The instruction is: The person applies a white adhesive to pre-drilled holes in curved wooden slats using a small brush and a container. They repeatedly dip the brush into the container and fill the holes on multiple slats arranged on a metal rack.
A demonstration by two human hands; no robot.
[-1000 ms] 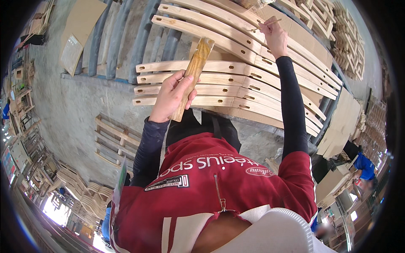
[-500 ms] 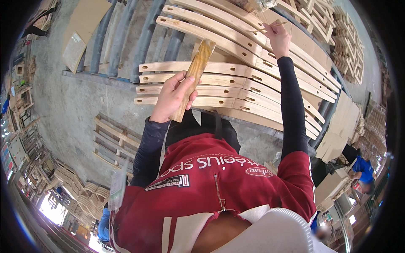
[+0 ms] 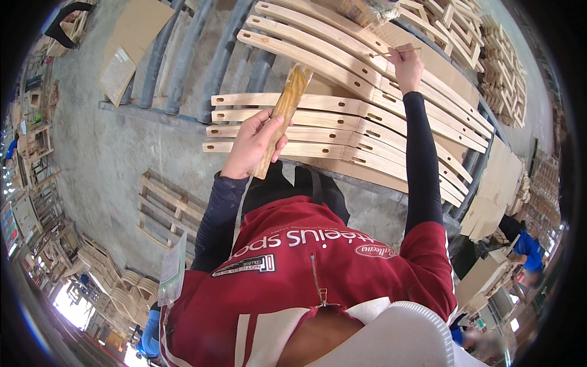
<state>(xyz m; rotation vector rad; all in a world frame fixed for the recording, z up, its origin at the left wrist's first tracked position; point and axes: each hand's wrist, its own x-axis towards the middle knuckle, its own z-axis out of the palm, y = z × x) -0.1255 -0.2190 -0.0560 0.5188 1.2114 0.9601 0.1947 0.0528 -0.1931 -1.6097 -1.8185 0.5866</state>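
Note:
My left hand (image 3: 255, 142) is closed around a flat, brown-stained wooden strip (image 3: 286, 107), held at a slant above the near ends of some slats. A thin wooden stick (image 3: 396, 52) is pinched between the fingers of my right hand (image 3: 406, 68). Its tip is over one of the upper pale wooden slats (image 3: 306, 56), close to a slot; whether it touches is too small to tell. These slats are long, bent and slotted, lying side by side. Nearer to me lies a lower row of similar slats (image 3: 269, 147).
Cardboard (image 3: 391, 178) lies under the slats, over a frame of grey rollers (image 3: 220, 58). A container with pale fluffy stuff (image 3: 370, 11) stands at the far edge. Stacked wooden frames (image 3: 504, 73) are at right, a pallet (image 3: 168, 211) at left. A person in blue (image 3: 527, 251) is at far right.
The whole view has shifted slightly, moving the slats right and down. My right hand has come a little nearer with the thin stick, while my left hand keeps hold of the strip.

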